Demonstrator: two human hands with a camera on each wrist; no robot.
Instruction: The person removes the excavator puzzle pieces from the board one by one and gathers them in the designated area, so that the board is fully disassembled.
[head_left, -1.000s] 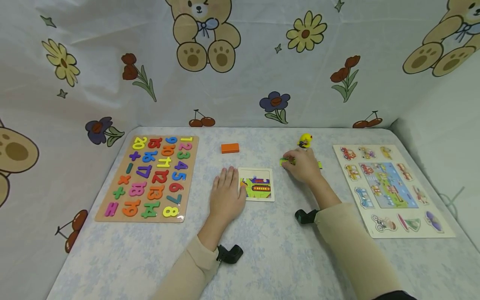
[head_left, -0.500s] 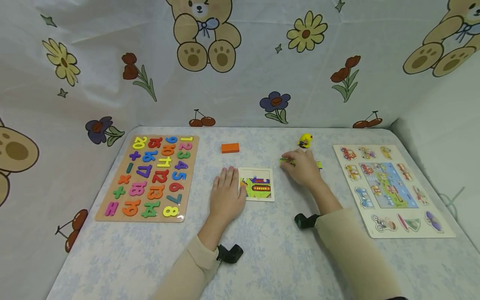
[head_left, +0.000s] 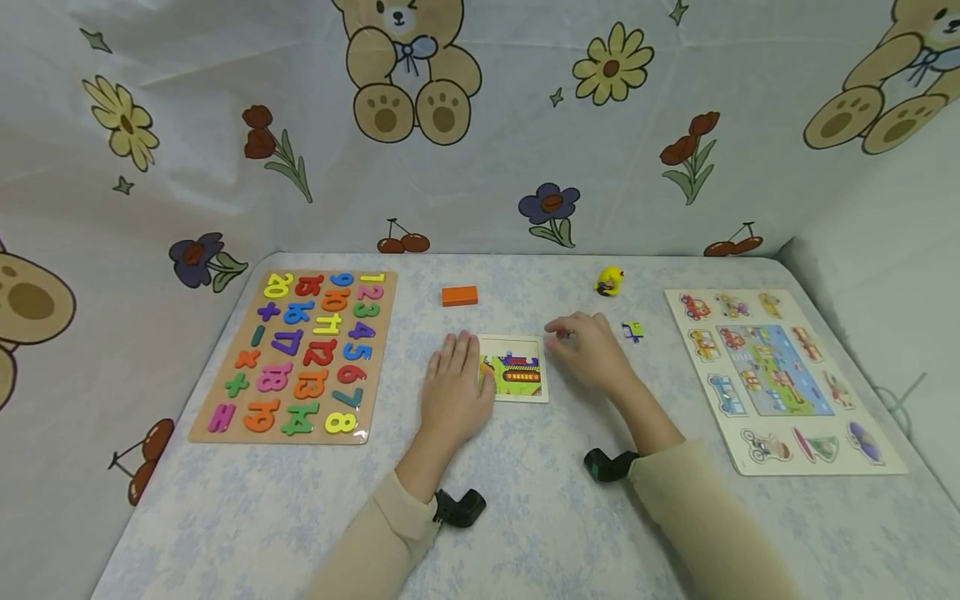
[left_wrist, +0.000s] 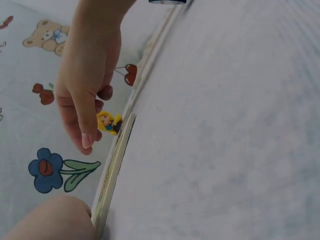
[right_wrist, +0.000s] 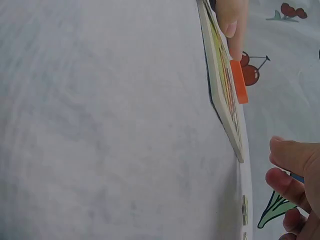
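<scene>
1. The left hand [head_left: 453,392] lies palm down just left of the centre of the frame, fingers straight and side by side, overlapping the left edge of the tray [head_left: 546,371].
2. The tray sits on the table [head_left: 517,517] at the centre of the frame. Its lower part shows a vehicle [head_left: 521,377] in purple, orange and green; a pale band lies above it.
3. The right hand [head_left: 592,354] is just right of the tray, thumb and forefinger near its upper right corner. The fingers are bent, with a narrow gap between thumb and forefinger in the right wrist view; I cannot tell whether they hold anything.
4. A loose piece [head_left: 633,328], green and purple, lies right of the right hand, apart from it.
5. Above that, towards the upper right, stands a yellow figure [head_left: 611,282].
6. An orange block [head_left: 459,296] rests above the left hand, near the far edge of the table.
7. The number board [head_left: 345,337] fills the left side of the table, its digits and signs in many colours.
8. The picture board [head_left: 712,308] lies at the right of the frame, slightly askew.
9. Both sleeves [head_left: 705,508] are beige, with a black camera [head_left: 609,465] at each wrist.
10. A cloth [head_left: 465,192] printed with bears, flowers and cherries spans the upper frame.
</scene>
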